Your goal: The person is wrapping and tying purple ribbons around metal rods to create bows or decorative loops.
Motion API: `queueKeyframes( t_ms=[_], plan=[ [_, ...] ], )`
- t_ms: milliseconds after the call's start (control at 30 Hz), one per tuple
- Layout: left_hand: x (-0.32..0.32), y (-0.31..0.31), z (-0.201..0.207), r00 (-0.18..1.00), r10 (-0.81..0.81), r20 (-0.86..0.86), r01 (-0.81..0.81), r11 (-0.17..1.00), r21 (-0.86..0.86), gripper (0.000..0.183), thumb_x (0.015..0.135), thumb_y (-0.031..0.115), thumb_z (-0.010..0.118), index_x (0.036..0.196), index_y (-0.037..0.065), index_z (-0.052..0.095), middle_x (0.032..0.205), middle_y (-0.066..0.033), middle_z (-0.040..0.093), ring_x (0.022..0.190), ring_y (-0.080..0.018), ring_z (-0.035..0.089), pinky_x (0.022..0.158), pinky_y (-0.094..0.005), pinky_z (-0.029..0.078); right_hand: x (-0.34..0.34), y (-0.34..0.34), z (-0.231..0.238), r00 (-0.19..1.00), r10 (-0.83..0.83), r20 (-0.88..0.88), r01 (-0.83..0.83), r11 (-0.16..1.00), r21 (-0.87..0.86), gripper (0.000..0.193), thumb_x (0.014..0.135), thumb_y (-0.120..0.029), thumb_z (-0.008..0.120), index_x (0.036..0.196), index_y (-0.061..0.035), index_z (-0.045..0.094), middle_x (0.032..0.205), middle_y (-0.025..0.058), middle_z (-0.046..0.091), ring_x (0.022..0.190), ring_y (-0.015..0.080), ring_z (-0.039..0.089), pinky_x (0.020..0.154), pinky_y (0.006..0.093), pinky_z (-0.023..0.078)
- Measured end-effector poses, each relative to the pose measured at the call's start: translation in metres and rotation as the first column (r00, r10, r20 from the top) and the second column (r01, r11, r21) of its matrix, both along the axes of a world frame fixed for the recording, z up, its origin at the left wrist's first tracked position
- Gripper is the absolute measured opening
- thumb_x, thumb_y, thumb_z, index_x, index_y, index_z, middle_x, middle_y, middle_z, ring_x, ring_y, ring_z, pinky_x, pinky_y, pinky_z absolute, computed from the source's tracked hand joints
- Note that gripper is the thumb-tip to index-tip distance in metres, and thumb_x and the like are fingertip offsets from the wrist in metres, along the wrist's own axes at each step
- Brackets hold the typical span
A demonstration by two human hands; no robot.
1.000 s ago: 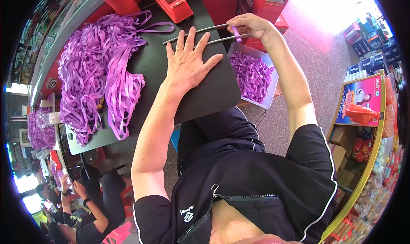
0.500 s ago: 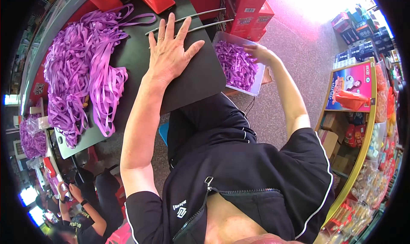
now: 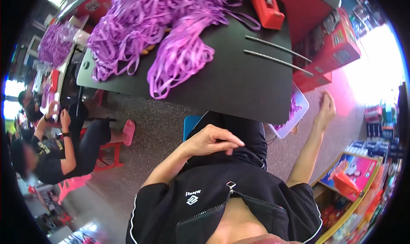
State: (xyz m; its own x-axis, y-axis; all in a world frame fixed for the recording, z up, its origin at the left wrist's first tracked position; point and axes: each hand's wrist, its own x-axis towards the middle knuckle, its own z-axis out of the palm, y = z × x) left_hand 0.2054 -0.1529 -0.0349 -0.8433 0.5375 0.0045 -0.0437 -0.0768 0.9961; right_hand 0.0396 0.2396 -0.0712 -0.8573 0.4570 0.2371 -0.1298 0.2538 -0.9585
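My left hand (image 3: 212, 140) hovers above my lap, in front of the table's near edge. Its fingers are loosely stretched, with nothing seen in them. Out to the right, beyond a pale plastic bin (image 3: 301, 112), my right hand (image 3: 327, 111) is raised with its fingers extended; no object shows in it. Short purple ribbon pieces (image 3: 294, 106) lie in the bin, which the tabletop partly hides. Over the left of the dark table (image 3: 243, 88) spreads a big heap of purple ribbons (image 3: 145, 18), a looped bundle (image 3: 181, 58) nearest me. Two thin twisted metal rods (image 3: 275, 61) jut past the right edge.
A red tape dispenser (image 3: 269, 11) stands at the table's far side. Red cartons (image 3: 335, 47) are stacked behind the bin. On the left, another person (image 3: 55, 146) sits near a second table. A shelf with packaged goods (image 3: 348, 175) flanks my right.
My left hand has left the tabletop and drawn back over my lap. My right hand has come out of the bin and moved right. The view has shifted, showing more on the left.
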Motion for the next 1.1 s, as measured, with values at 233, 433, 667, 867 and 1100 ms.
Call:
queueKeyframes(
  t_ms=[233,433,667,867,1100],
  plan=[
    [0.059,-0.054,-0.136,0.868,0.494,-0.042,-0.437,0.722,-0.537,0.037,0.082,0.008,0.062,0.119,0.007,0.061,0.061,-0.0042,0.058,0.053,-0.0107,0.051,0.053,-0.027,0.041,-0.015,-0.192,0.14,0.747,0.665,-0.008,-0.605,0.685,0.405,0.015,0.09,-0.008,0.06,0.099,0.0015,0.067,0.09,0.0073,0.069,0.084,0.0111,0.063,0.074,0.0242,0.05],
    [0.052,-0.045,-0.173,0.802,0.507,-0.317,-0.59,0.589,-0.552,0.03,0.084,0.018,0.062,0.112,0.009,0.06,0.065,-0.0104,0.061,0.062,-0.0283,0.06,0.065,-0.0374,0.045,-0.092,-0.29,0.137,0.635,0.741,0.216,-0.608,0.308,0.731,0.023,0.087,-0.02,0.061,0.101,-0.0022,0.067,0.097,0.0132,0.066,0.088,0.029,0.064,0.078,0.036,0.049],
    [0.032,-0.047,-0.18,0.792,0.349,-0.5,-0.603,0.324,-0.729,0.04,0.088,0.03,0.059,0.119,0.006,0.054,0.08,-0.0149,0.065,0.077,-0.0324,0.062,0.077,-0.0444,0.043,-0.14,-0.321,0.107,0.679,0.613,0.404,-0.638,0.221,0.738,0.03,0.083,-0.027,0.064,0.1,-0.0026,0.068,0.101,0.0176,0.064,0.099,0.0338,0.059,0.086,0.0417,0.045],
    [0.04,-0.078,-0.131,0.984,0.179,0.018,-0.061,0.427,-0.902,0.05,0.091,0.035,0.054,0.13,0.005,0.046,0.12,-0.0252,0.055,0.114,-0.0417,0.052,0.095,-0.0531,0.04,-0.11,-0.298,0.147,0.601,0.755,0.262,-0.78,0.482,0.398,0.023,0.084,-0.017,0.067,0.098,0.0011,0.065,0.094,0.0107,0.067,0.088,0.0157,0.063,0.076,0.0285,0.048],
    [0.038,-0.091,-0.041,0.991,0.053,0.122,0.033,0.79,-0.612,0.055,0.092,0.031,0.055,0.139,0.008,0.039,0.122,-0.0203,0.058,0.114,-0.0314,0.057,0.095,-0.037,0.045,-0.009,-0.16,0.237,0.36,0.824,-0.438,-0.914,0.216,-0.344,0.009,0.09,-0.01,0.053,0.094,-0.0026,0.052,0.066,0.0027,0.048,0.057,0.015,0.05,0.064,0.034,0.041]
  ],
)
